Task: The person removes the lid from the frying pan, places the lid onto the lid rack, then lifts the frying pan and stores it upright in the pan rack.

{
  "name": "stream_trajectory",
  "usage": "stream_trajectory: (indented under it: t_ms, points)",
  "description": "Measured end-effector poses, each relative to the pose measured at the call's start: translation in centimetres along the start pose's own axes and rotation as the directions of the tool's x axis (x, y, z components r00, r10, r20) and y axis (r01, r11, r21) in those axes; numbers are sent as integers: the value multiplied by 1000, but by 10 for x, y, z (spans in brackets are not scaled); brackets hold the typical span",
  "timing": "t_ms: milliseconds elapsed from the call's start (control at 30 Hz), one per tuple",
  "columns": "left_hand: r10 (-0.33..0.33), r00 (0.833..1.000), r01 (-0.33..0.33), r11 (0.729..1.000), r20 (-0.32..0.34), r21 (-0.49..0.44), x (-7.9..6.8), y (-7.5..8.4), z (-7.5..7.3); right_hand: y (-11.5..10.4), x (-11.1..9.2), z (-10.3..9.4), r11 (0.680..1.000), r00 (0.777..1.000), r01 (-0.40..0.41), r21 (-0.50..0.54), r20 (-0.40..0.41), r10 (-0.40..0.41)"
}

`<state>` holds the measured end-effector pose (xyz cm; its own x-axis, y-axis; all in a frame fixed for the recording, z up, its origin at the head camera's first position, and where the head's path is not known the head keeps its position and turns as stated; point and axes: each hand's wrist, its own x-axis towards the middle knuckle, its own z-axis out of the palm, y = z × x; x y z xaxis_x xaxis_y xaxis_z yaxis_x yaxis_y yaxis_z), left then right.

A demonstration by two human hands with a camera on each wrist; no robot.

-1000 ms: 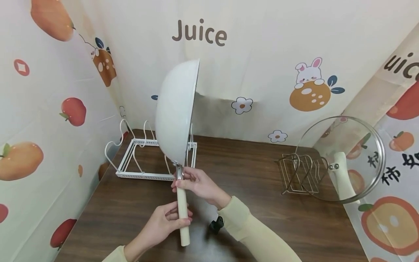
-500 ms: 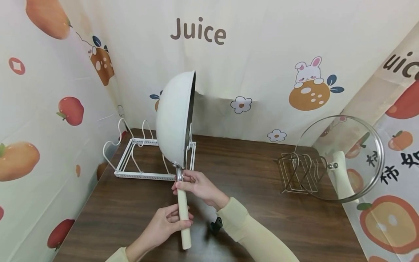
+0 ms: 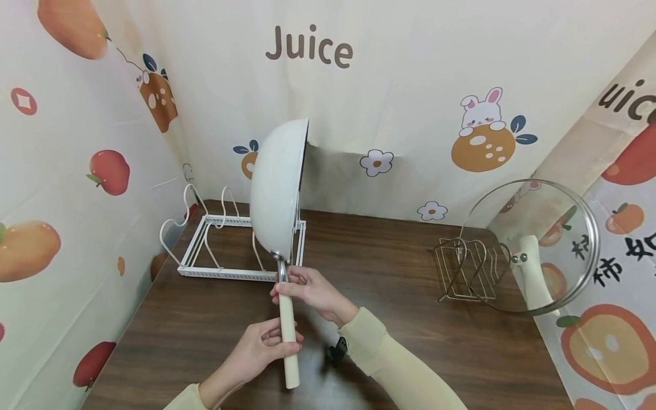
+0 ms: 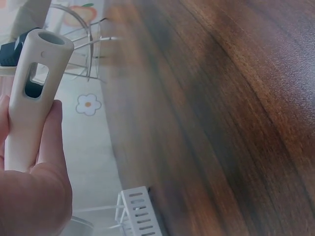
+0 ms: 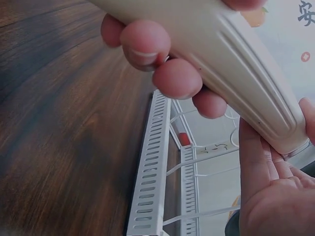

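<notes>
A white wok stands on its side over the right part of the white wire rack, its dark inside facing right. Its cream handle points toward me. My right hand grips the handle close to the metal neck, while my left hand holds it nearer the end. In the left wrist view, the handle has a hanging slot and lies between thumb and fingers. Right-hand fingertips curl under the handle in the right wrist view. Whether the wok's lower edge touches the rack is hidden.
On the right, a glass lid with a cream handle leans upright in a small brown wire rack. Printed cloth walls the back and sides of the dark wooden table.
The wok has come down toward the rack and shifted slightly right, sitting a bit more upright. Both hands keep their hold on the handle.
</notes>
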<state>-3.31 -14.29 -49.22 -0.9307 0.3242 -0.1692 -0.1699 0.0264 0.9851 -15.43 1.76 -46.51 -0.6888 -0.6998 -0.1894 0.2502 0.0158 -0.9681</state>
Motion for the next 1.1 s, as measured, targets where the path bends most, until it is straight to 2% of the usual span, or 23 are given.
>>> stream_trajectory:
  t_ms: [267,600,833,1100]
  points:
    - [-48,999,48,999,-2,-21,0,-4,0,6,2,-3,1000,1000,-21,14,6,21]
    - [-42,998,45,996,39,-81,0,-9,-3,15,4,-4,995,996,-82,61,-21,84]
    - [-94,994,99,992,54,-81,0,-15,-4,23,5,-5,990,994,-102,100,-19,105]
    - [-158,987,159,986,33,-42,2,-27,-2,34,4,-4,986,990,-136,94,-21,139]
